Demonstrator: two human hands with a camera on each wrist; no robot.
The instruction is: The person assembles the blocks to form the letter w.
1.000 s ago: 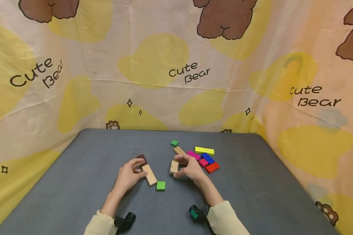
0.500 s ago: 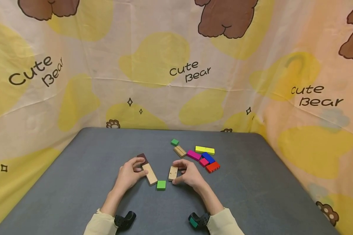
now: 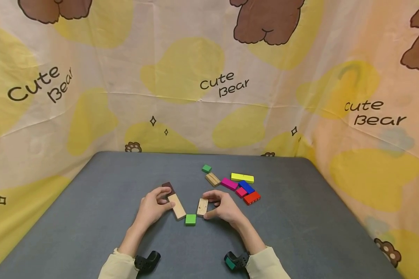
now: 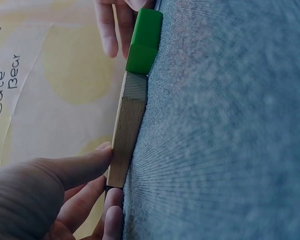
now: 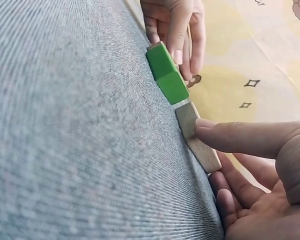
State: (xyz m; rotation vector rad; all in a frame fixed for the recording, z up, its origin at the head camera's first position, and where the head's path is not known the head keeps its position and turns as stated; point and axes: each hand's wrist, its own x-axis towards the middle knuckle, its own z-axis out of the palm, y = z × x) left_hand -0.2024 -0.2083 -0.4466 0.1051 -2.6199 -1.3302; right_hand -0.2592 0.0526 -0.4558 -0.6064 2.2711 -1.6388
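Observation:
My left hand point(image 3: 153, 207) bends around a row of two blocks lying end to end. Its thumb touches the pale wooden block point(image 3: 177, 208), while its fingertips reach the dark brown block point(image 3: 169, 188) at the far end. The near end of the pale block meets a green block point(image 3: 190, 220). On the other side, my right hand point(image 3: 225, 207) pinches a speckled wooden block point(image 3: 202, 207) between thumb and fingers. In the right wrist view, only a narrow gap separates this speckled block point(image 5: 197, 137) from the green block point(image 5: 172, 86).
Beyond my right hand lie a yellow block point(image 3: 242, 178), a blue block point(image 3: 246, 186), a red block point(image 3: 252, 198), two pink ones, a striped wooden block point(image 3: 213, 179) and a second green block point(image 3: 206, 168). Everything rests on a grey tabletop point(image 3: 125, 170) before a patterned curtain.
My right hand has slid the speckled block nearer and leftward, up beside the green block. The striped wooden block now shows fully. My left hand has stayed in place.

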